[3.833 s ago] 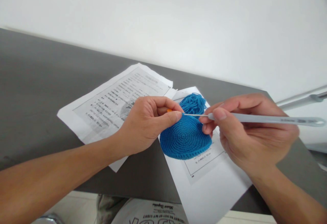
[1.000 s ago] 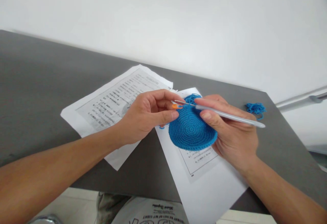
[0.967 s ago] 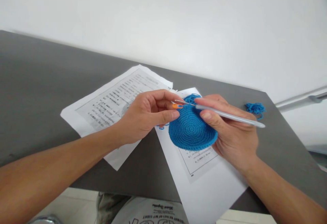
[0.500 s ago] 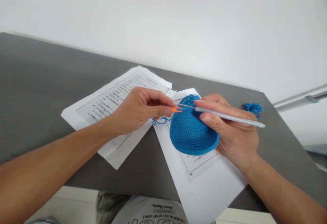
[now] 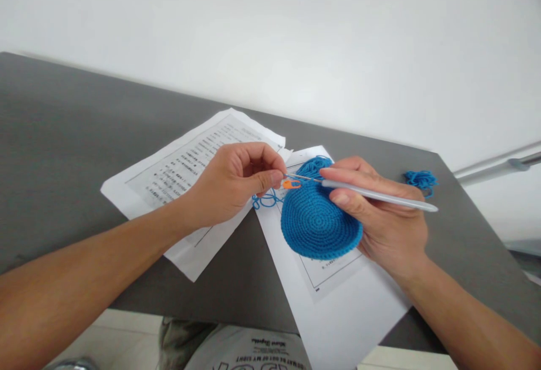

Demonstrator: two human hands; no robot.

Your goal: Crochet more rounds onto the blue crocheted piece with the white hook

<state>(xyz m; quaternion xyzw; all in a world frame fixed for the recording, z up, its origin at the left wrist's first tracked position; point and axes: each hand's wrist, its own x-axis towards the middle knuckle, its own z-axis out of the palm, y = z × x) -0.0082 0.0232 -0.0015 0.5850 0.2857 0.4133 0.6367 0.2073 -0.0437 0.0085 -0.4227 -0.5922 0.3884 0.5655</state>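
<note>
1. Right hand (image 5: 384, 212): clamped on a grey crochet hook (image 5: 384, 194), tip towards the left hand.
2. Left hand (image 5: 243, 184): thumb and forefinger together at the hook's tip; cannot tell what lies between them.
3. Orange clip (image 5: 292, 183): just beside left fingertips.
4. Blue crocheted disc (image 5: 321, 221): between the hands, edge against the right.
5. Yarn tangle (image 5: 420, 181): beyond right hand, on grey worktop (image 5: 84, 116).
6. Printed sheets (image 5: 346, 313): one beneath each hand.
</note>
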